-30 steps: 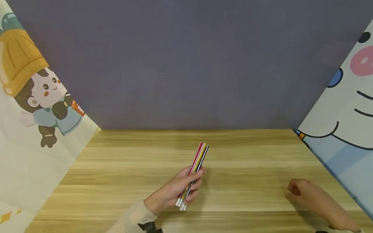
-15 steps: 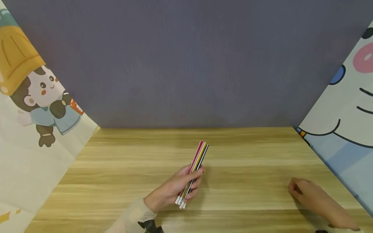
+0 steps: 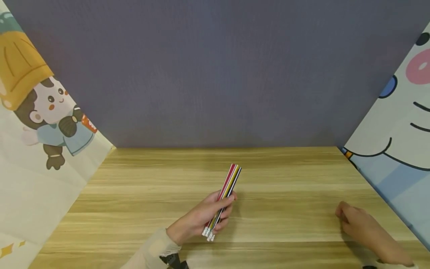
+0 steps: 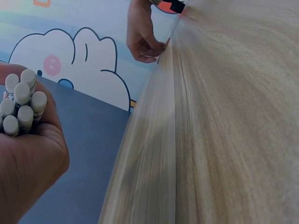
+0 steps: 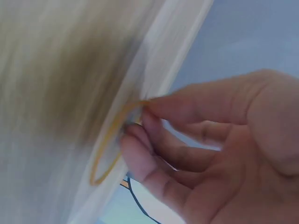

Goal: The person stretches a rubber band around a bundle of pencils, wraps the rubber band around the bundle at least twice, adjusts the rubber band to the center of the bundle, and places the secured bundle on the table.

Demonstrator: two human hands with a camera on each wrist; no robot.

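Observation:
My left hand (image 3: 206, 215) grips a bundle of several striped pencils (image 3: 230, 181), red, yellow and black with white lines. The bundle tilts slightly, with its eraser ends toward me and its other ends toward the back wall. Up close in the left wrist view, the round white erasers (image 4: 22, 94) cluster inside the curled fingers. Over the right part of the table, my right hand (image 3: 362, 228) pinches a thin yellow rubber band (image 5: 103, 143) between thumb and fingertips. The band hangs as a narrow loop in the right wrist view; the head view hides it.
A wood-grain table (image 3: 285, 175) lies under both hands. Behind it rises a dark grey wall panel (image 3: 215, 74). Cartoon-printed sheets flank it, one on the left (image 3: 20, 194) and one on the right (image 3: 379, 127).
My right hand has shifted slightly to the right and away from me, and its fingers have turned a little. The left hand with the pencils has stayed nearly still.

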